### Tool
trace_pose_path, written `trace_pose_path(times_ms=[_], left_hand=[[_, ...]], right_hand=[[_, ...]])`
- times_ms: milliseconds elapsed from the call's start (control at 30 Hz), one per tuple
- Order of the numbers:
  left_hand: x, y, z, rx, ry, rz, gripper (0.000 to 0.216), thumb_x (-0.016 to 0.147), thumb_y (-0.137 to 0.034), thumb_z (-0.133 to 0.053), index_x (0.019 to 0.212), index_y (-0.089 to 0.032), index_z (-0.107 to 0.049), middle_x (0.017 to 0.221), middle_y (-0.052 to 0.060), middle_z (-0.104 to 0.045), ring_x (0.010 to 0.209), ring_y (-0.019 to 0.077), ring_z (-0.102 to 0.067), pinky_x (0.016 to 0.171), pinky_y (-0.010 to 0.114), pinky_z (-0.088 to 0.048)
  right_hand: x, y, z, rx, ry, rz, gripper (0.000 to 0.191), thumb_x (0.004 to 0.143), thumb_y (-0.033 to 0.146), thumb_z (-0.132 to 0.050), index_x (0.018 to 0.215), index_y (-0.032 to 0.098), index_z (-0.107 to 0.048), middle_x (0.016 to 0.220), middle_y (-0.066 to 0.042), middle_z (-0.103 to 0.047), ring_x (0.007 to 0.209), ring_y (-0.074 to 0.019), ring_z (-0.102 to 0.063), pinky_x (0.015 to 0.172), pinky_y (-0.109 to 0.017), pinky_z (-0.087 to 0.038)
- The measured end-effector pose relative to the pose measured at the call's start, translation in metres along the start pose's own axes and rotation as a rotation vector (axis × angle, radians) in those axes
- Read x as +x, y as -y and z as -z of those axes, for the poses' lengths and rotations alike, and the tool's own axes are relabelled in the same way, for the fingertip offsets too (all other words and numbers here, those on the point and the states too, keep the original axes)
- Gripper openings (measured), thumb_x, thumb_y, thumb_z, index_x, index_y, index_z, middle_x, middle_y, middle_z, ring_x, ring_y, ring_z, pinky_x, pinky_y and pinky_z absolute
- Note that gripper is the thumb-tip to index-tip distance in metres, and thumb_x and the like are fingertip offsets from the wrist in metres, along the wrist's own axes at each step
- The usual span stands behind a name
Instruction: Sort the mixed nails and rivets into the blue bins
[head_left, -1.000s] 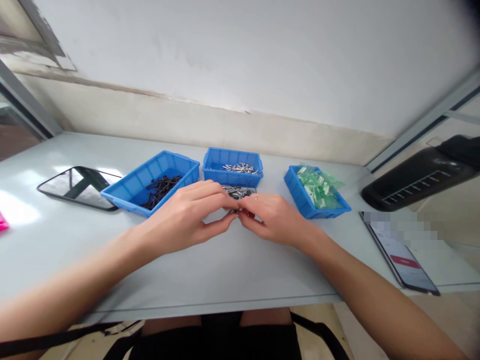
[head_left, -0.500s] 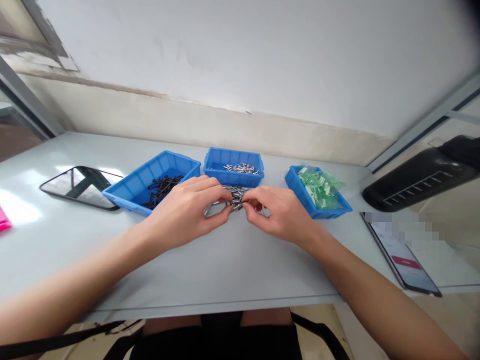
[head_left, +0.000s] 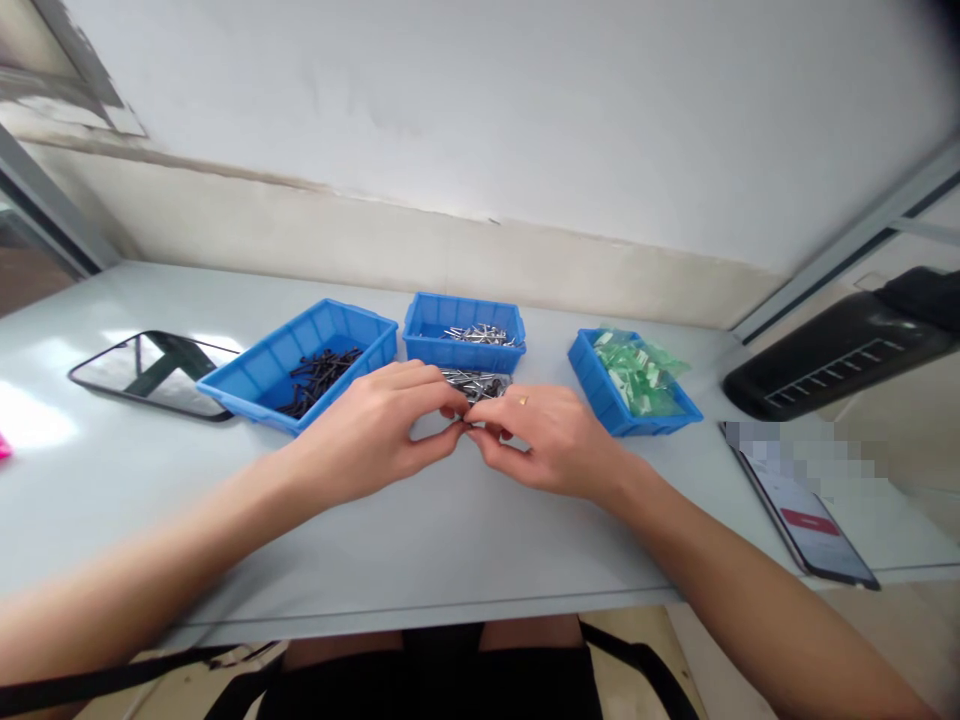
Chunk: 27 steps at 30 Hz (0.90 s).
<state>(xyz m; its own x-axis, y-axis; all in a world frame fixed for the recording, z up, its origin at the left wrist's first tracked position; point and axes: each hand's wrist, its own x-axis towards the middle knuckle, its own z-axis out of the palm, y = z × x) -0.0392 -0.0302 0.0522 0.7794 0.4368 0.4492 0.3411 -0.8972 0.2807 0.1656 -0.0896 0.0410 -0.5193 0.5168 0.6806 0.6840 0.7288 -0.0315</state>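
My left hand [head_left: 382,420] and my right hand [head_left: 544,435] meet fingertip to fingertip above the table, both closed in a pinch. A small dark piece shows slightly between the fingertips; its kind is hidden by the fingers. Just behind them lies a pile of silvery metal pins or screws [head_left: 474,383], partly covered by my right fingers. Left of my left hand, a blue bin [head_left: 251,375] holds black screw-like pieces [head_left: 322,380]. Behind the pile, a second blue bin [head_left: 431,345] contains silvery metal pieces [head_left: 484,334].
On the right, a blue bin [head_left: 600,385] holds green plastic packets [head_left: 641,375]. A phone [head_left: 806,515] lies near the table's right edge, by a black bottle [head_left: 825,350]. A black-rimmed mirror-like panel [head_left: 154,375] lies at left. The wall [head_left: 450,240] borders the table's back.
My fingertips have drawn together, my right hand shifting left and slightly down. The dark thin piece seen between them before is now mostly covered. The view has shifted slightly.
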Motion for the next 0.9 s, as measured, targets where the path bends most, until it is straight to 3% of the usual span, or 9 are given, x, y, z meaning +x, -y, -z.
trace_pose_path(times_ms=[233,467,600,900], left_hand=[[0.0004,0.0022,-0.0024,0.009,-0.020,-0.023,0.012,0.090,-0.027,-0.054,0.091,-0.020,-0.064,0.086,0.000,-0.065,0.083,0.0154,-0.060,0.077,0.028,-0.046],[0.0019,-0.0004,0.0012,0.032,-0.105,-0.006,0.009,0.089,-0.023,-0.056,0.093,-0.020,-0.064,0.085,0.000,-0.066,0.083,0.0148,-0.061,0.076,0.026,-0.047],[0.0023,-0.0041,0.0046,0.027,-0.179,-0.021,0.008,0.088,-0.023,-0.057,0.093,-0.021,-0.064,0.087,0.000,-0.068,0.084,0.0137,-0.062,0.077,0.025,-0.048],[-0.0018,-0.0040,0.0027,-0.008,-0.087,-0.194,0.011,0.090,-0.022,-0.056,0.099,-0.022,-0.063,0.084,0.001,-0.063,0.080,0.0135,-0.059,0.077,0.027,-0.046]], right_hand=[[0.0006,-0.0001,0.0001,-0.006,-0.012,0.008,0.014,0.093,0.021,-0.048,0.088,0.019,-0.060,0.065,0.002,-0.062,0.057,-0.0096,-0.054,0.057,-0.023,-0.041],[-0.0003,-0.0053,0.0017,-0.006,-0.013,-0.137,0.012,0.091,0.020,-0.048,0.090,0.019,-0.060,0.071,0.001,-0.065,0.063,-0.0104,-0.058,0.063,-0.023,-0.044],[0.0003,-0.0079,0.0008,0.002,0.072,-0.190,0.014,0.092,0.020,-0.047,0.092,0.018,-0.061,0.075,-0.001,-0.067,0.065,-0.0117,-0.059,0.063,-0.024,-0.043],[-0.0015,-0.0022,-0.0056,0.003,0.132,-0.074,0.024,0.094,0.020,-0.041,0.078,0.018,-0.059,0.066,-0.001,-0.062,0.060,-0.0131,-0.056,0.057,-0.026,-0.037]])
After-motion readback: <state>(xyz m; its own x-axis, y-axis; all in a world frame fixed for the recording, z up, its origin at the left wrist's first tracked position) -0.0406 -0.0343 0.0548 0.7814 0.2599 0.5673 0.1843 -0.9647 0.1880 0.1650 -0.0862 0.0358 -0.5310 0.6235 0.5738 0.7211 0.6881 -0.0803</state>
